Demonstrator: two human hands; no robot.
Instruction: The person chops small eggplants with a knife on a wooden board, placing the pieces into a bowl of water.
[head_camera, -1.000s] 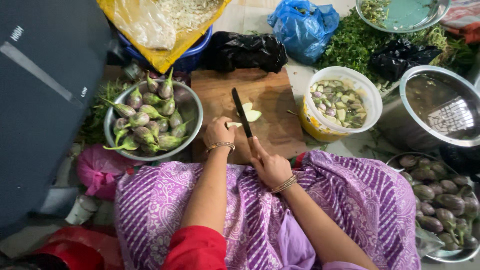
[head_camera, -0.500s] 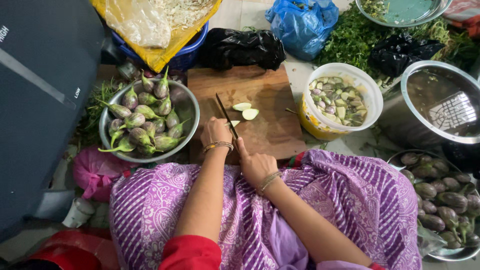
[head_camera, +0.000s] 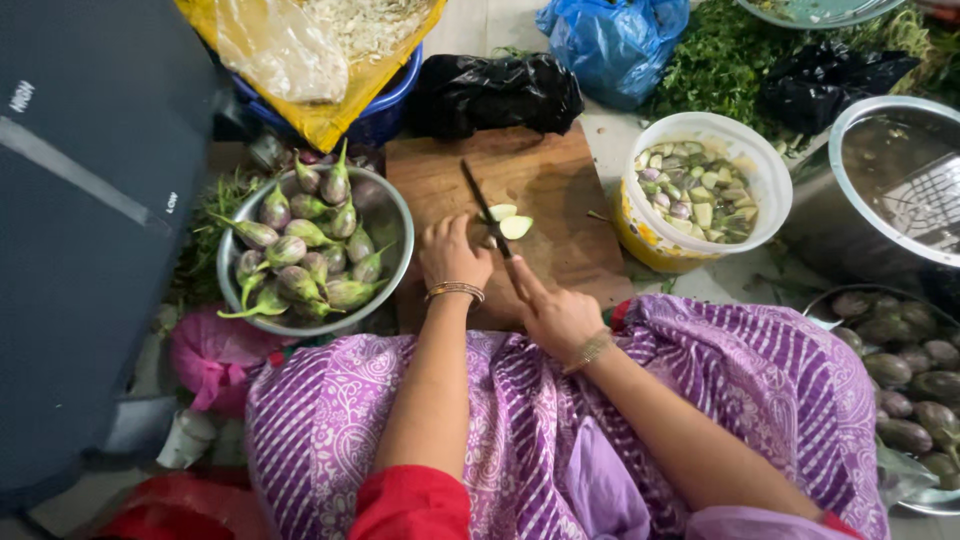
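Head view: the right hand (head_camera: 555, 315) is clenched round the handle of a knife (head_camera: 484, 207), forefinger stretched along the back of the blade, the point aimed away across the board (head_camera: 560, 190). The left hand (head_camera: 452, 252) rests fingers-down on the board beside the blade; whether it pins anything under the fingers I cannot tell. Two pale cut pieces (head_camera: 510, 222) lie on the board, touching the blade's right side, just past the left fingertips.

The pieces look light and firm, with a smooth skin and a moist cut face, so likely a little slippery; best held flat side down, pinched at the sides with fingertips curled back from the edge.

Counts: one knife, one board, two cut pieces. The steel bowl (head_camera: 395, 215) left of the board holds whole small eggplants (head_camera: 300, 260), roughly fifteen showing, stalks on. The white tub (head_camera: 760, 175) right of the board holds many cut chunks in water, too many to count. A further tray (head_camera: 830, 300) at the right edge holds about ten darker eggplants.
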